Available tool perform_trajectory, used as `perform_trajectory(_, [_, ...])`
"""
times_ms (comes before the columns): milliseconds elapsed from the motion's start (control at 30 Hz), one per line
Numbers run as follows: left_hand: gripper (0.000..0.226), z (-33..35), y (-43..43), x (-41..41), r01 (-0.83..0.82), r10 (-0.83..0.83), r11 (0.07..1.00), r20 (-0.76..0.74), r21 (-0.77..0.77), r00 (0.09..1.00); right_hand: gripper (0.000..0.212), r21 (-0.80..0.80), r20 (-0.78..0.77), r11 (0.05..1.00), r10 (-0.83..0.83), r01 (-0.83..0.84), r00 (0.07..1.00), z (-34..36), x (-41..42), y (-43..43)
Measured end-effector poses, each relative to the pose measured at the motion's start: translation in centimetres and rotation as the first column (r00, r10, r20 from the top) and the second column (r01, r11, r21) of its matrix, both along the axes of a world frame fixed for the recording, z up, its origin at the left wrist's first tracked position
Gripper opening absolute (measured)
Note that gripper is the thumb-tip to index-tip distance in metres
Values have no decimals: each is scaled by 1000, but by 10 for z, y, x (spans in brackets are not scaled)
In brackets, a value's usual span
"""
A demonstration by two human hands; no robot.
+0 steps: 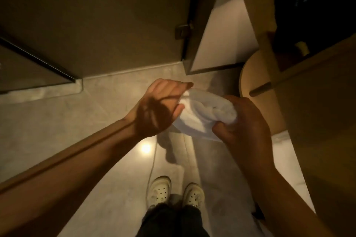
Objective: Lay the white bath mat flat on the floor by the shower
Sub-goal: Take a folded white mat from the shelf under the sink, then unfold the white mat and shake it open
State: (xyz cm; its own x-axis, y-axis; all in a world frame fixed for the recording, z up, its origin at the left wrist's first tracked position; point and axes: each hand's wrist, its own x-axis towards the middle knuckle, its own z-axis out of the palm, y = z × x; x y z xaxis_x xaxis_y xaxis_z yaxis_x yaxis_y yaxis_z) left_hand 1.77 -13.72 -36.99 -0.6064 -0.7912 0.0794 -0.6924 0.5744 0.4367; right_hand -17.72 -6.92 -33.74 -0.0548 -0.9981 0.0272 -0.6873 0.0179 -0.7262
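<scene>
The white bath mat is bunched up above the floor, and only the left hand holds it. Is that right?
Not quite. The head view shows both hands holding it: the left hand and the right hand each grip the bunched white bath mat above the floor.

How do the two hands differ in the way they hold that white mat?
The left hand pinches the white bath mat at one edge with its fingertips; the right hand clutches a bunched fistful. The left hand catches more light; the right hand is mostly in shadow. Both hold the mat off the floor.
</scene>
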Motion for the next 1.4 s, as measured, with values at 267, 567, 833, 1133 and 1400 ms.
perform_trajectory(267, [47, 179, 41, 55, -2, -15, 993, -142, -114, 990, 38, -119, -62, 991, 55, -62, 997, 191, 22, 51])
perform_trajectory(567, [52, 323, 119, 77, -37, 10, 996, -331, -77, 943, 52, -198, -172, 980, -23, -12, 985, 354, 35, 145])
perform_trajectory(833, [44, 398, 222, 87, -197, 143, 980, -593, -27, 792, 44, -244, -11, 966, -89, 84, 996, 404, 49, 247])
perform_trajectory(1133, [40, 405, 387, 84, -222, 309, 951, -704, 215, 639, 46, -221, 95, 961, -146, 164, 985, 398, 58, 412])
perform_trajectory(1400, [35, 447, 492, 100, -207, 254, 966, -705, 153, 662, 52, -62, 96, 994, -78, 85, 992, 434, 67, 518])
